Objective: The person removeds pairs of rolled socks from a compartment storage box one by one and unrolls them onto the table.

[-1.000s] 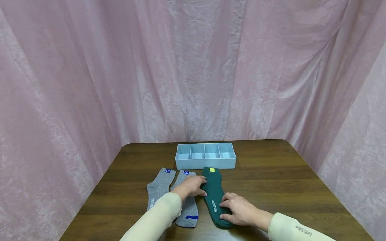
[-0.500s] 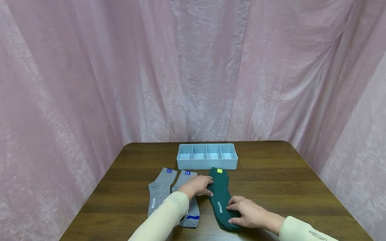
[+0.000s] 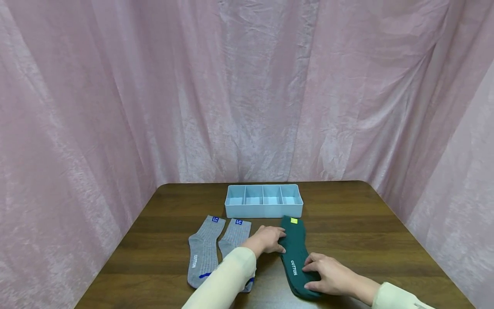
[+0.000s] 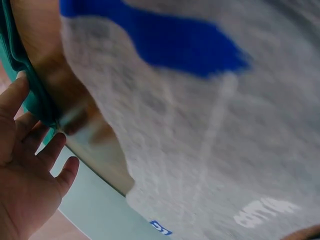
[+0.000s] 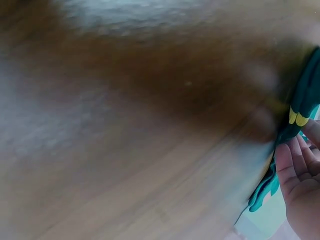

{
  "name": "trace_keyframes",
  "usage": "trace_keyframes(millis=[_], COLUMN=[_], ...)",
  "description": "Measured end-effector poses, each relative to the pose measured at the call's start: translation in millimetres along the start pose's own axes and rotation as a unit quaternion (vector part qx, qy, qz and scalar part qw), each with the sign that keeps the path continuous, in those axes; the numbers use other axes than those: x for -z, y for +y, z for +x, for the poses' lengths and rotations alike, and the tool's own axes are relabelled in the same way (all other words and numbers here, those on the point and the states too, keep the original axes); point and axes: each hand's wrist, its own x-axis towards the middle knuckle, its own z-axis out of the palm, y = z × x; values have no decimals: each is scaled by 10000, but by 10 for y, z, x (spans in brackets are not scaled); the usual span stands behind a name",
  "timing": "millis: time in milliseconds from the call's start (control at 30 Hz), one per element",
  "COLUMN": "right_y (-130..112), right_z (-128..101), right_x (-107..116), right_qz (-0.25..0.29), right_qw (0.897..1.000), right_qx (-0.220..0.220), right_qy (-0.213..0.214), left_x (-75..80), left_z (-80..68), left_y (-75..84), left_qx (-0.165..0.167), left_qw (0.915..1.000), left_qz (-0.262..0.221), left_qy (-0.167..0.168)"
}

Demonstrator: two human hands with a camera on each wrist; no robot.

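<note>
A pair of dark green socks [image 3: 295, 253], one on top of the other, lies flat on the table, with a yellow tag at the cuff. My left hand [image 3: 269, 238] touches their left edge near the cuff, its fingers fairly straight. Lower down, my right hand [image 3: 328, 274] rests its fingertips and thumb on the foot part. In the right wrist view, yellow patches show on the green socks [image 5: 307, 95] beside the thumb. Two grey ribbed socks lie to the left. One grey sock [image 3: 206, 244] is fully visible; my left forearm partly covers the other grey sock [image 3: 235, 234].
A light blue box [image 3: 264, 210] with several compartments stands behind the socks. The brown wooden table [image 3: 366, 231] extends to both sides. Pink curtains [image 3: 247, 94] hang behind it.
Both hands have moved to the right, and the green socks have slid right with them, away from the grey socks. The grey socks and the box have stayed in place.
</note>
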Motion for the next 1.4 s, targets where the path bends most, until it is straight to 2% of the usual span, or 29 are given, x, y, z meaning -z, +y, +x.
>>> trace_keyframes(millis=[233,467,667,900,1033,1200,1300,1400], right_y=[61,93,137,240,324,436,487,526], right_z=[-53,-53,-15,86,147,215,247,275], right_x=[-6,4,70,156,172,168,149,126], right_qz=[-29,176,414,426,350,481,618,798], right_qw=[9999,9998,9986,9941,9844,9610,9494,9420], right_qx=[-25,-28,73,-556,-1092,-1908,-2210,-2406], right_qy=[112,99,328,824,1332,1942,2144,2199], left_x=[-17,-45,11,78,69,49,23,0], left_z=[50,34,-20,-85,-118,-169,-189,-194], left_y=[77,25,-79,-214,-244,-224,-195,-169], left_qx=[-62,-22,85,126,293,494,631,713], left_qw=[9999,9993,9975,9922,9859,9795,9753,9692], left_qz=[101,73,-440,-979,-1442,-1746,-1874,-2093], left_qy=[101,355,550,765,795,869,985,1086])
